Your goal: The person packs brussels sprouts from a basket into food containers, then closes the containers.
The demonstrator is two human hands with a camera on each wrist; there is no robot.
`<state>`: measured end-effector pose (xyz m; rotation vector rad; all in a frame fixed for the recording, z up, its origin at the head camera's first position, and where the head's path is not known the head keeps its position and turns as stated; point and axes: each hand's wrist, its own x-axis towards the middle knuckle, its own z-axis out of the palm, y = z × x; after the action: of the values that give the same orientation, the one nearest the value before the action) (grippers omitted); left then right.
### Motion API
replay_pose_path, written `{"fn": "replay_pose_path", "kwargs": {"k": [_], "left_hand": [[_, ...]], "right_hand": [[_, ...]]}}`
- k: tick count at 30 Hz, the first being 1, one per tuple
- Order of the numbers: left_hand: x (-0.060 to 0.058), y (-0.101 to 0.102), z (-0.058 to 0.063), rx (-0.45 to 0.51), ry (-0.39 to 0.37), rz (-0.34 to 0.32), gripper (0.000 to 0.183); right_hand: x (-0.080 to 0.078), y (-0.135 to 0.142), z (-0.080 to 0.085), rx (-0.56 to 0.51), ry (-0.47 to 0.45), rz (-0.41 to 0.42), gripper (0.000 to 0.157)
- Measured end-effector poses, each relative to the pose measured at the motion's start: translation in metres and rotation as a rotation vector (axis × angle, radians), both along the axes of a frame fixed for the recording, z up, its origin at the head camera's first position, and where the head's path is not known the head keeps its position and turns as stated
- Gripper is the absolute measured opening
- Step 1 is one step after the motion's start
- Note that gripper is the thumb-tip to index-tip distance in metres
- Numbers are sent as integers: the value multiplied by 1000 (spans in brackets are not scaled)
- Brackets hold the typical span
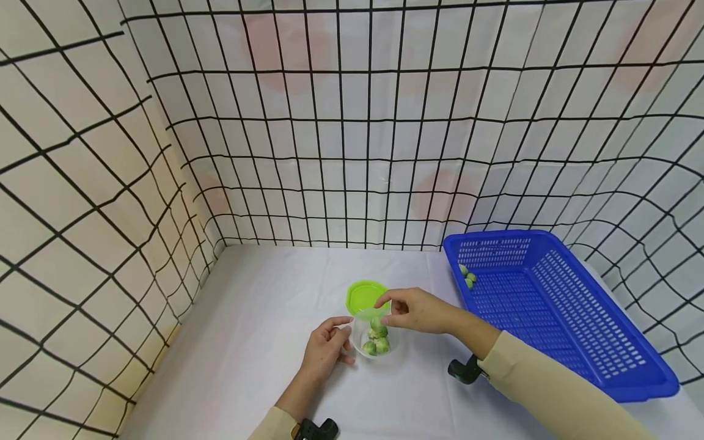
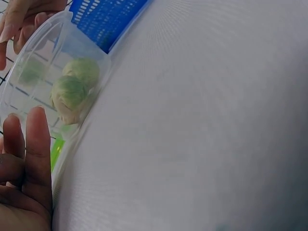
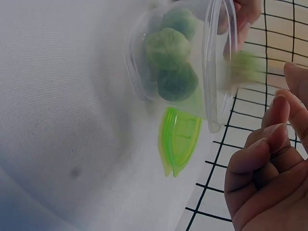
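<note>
clear plastic, round and so with no long axis to mind, the tub point(image 1: 360, 333) stands upright on the desk point(image 1: 258, 305) between both hands in the head view. the right hand point(image 1: 419, 311) is over its rim, so it's the nearer one to the mouth; the left hand point(image 1: 324, 351) is beside the wall. several sprouts point(image 1: 382, 346) show in the tub, below and left of the right fingers. just left of and beyond those fingers lies the lime-green lid point(image 1: 362, 297); off to their right is the blue basket point(image 1: 528, 305), with more sprouts in its corner.

in the left wrist view, the left fingers are extended, gripping nothing, close by the tub's wall; whether they touch it i can't tell. the right fingers are across from them, above the rim.

the right wrist view shows the relation that matters: a blurred sprout point(image 3: 245, 70) between the right fingers and the tub's mouth, clear of the fingertips. thumb and fingers are loosely bent, parted, with nothing between them. as i judge it, staying centred over the mouth counts more than wrist angle.
</note>
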<state>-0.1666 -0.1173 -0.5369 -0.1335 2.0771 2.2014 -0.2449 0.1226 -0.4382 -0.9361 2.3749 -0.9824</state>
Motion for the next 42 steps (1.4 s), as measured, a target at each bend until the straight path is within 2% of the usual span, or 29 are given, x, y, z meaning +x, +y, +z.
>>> {"fn": "replay_pose_path", "kwargs": {"k": [4, 12, 22, 32, 42], "left_hand": [[0, 0, 0, 6, -2, -1, 35], [0, 0, 1, 7, 6, 1, 35], [1, 1, 3, 27, 0, -1, 36], [1, 1, 2, 41, 9, -5, 38], [2, 1, 3, 42, 13, -8, 37]], "right_hand": [[0, 1, 0, 8, 5, -13, 37], [-4, 2, -1, 12, 5, -53, 36], [-4, 7, 7, -48, 30, -86, 31], [-3, 11, 13, -72, 15, -120, 31], [-8, 22, 23, -117, 41, -187, 32]]}}
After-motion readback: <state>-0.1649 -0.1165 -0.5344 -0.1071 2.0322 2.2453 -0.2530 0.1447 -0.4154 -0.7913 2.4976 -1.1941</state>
